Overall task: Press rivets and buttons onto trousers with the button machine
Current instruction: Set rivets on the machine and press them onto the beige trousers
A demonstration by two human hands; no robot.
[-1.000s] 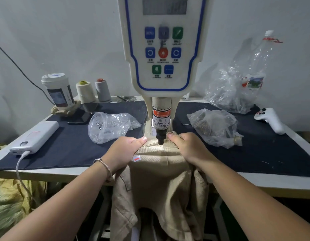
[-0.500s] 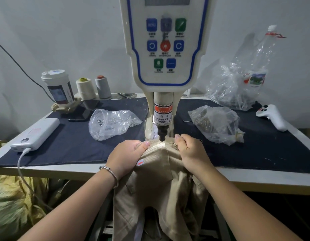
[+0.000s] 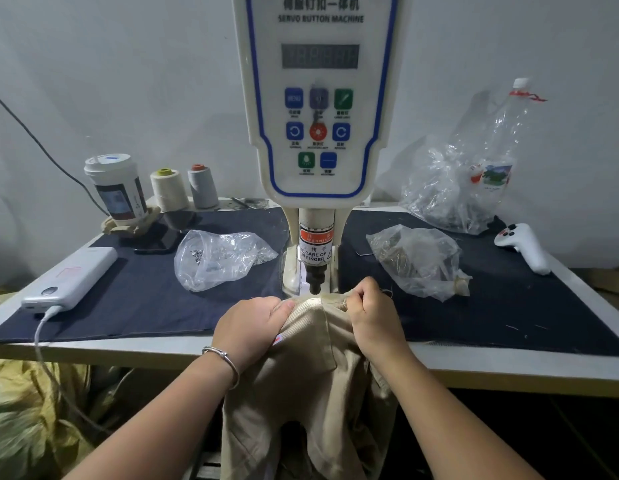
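A: Where are the trousers?

B: Lower centre of the frame. The beige cloth hangs over the front edge of the counter, with the waistband at the top, just beneath the black punch of the button machine. Their long axis runs from the punch straight down toward the bottom of the frame, the waistband pointing at the machine.

A: And the hands?

B: The left hand grasps the waistband from the left with its fingers curled and the thumb on top of the cloth. The right hand pinches the waistband edge on the right, knuckles bent. They lie close on either side of the punch.

A: Anything hard to make out?

B: The legs are cut off by the bottom edge. Whether the punch touches the cloth I cannot tell. The die below is hidden by the fabric. The display digits are too dim to read, and the contents of the two plastic bags, left and right, are unclear.
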